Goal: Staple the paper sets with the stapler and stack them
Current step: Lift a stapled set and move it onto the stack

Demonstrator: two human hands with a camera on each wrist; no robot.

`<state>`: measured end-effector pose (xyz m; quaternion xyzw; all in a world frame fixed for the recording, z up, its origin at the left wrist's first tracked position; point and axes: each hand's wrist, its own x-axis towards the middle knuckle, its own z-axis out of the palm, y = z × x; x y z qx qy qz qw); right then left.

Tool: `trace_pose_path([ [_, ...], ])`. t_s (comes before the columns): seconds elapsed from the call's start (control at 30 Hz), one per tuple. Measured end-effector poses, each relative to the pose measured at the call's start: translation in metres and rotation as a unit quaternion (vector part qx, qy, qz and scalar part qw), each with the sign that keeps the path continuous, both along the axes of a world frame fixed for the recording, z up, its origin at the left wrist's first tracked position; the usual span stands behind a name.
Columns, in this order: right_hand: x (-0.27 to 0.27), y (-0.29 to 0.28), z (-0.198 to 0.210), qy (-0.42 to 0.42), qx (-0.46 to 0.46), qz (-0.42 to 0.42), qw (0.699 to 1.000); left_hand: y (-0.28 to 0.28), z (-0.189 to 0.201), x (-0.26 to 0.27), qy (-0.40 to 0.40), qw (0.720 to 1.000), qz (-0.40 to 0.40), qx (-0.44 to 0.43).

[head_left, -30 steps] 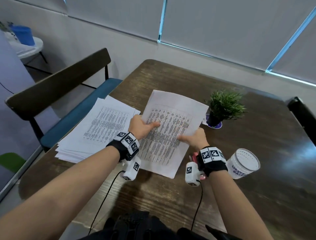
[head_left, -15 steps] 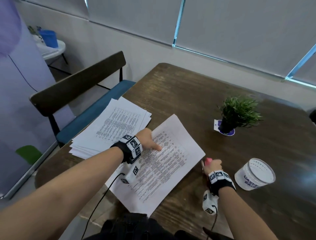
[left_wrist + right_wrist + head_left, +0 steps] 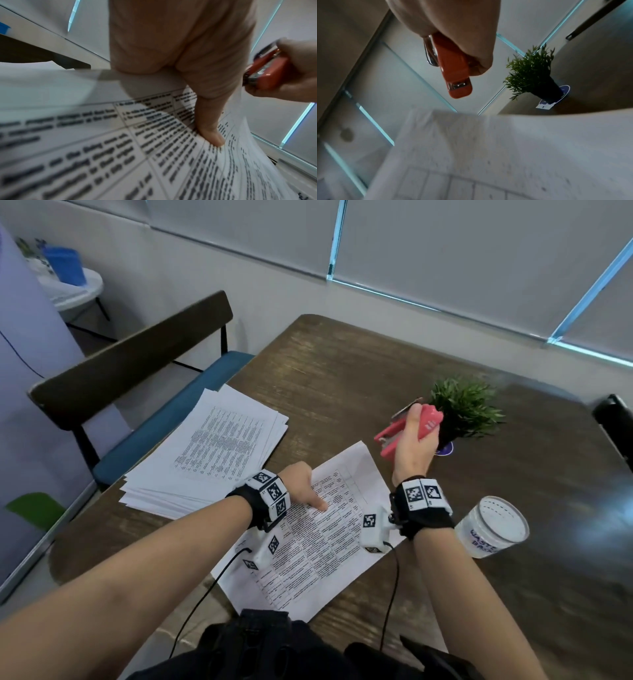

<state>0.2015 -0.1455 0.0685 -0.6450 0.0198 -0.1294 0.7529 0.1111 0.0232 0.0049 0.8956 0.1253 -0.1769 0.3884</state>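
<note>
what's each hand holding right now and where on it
The right hand grips the red stapler around its middle, lifted off the table. The left hand holds nothing; its thumb presses on the printed paper set.

The left hand (image 3: 298,486) covers part of the paper set (image 3: 318,542) it presses on, and its fingers other than the thumb are tucked out of sight behind the wristband in the head view. The print on that paper set is too blurred to read in every view. The right hand (image 3: 412,448) wraps the middle of the red stapler (image 3: 424,424), so its hinge is hidden. The potted plant (image 3: 466,409) stands partly behind the stapler, its pot mostly covered. The lettering on the white cup (image 3: 493,527) is cut short by its curve. How many sheets the paper stack (image 3: 209,453) holds cannot be told.
</note>
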Motion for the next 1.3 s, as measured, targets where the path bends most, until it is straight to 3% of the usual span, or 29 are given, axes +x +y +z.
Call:
trace_pose_path([
  [0.33, -0.012, 0.014, -0.012, -0.013, 0.033, -0.054, 0.998, 0.000, -0.005, 0.000, -0.005, 1.000, -0.005, -0.021],
  [0.47, -0.016, 0.013, -0.011, -0.005, 0.053, -0.034, 0.998, 0.000, -0.004, -0.002, -0.008, 1.000, -0.009, -0.025],
  [0.83, -0.022, 0.022, 0.002, 0.086, 0.144, -0.010, 0.986, -0.014, 0.001, -0.003, -0.011, 0.998, -0.055, 0.002],
  [1.13, -0.025, 0.024, -0.010, 0.105, 0.092, -0.041, 0.989, -0.021, -0.010, -0.013, 0.009, 0.998, -0.068, -0.018],
  [1.3, -0.009, 0.013, -0.017, 0.219, 0.000, 0.008, 0.976, -0.009, -0.015, -0.017, 0.016, 0.998, -0.050, -0.034],
])
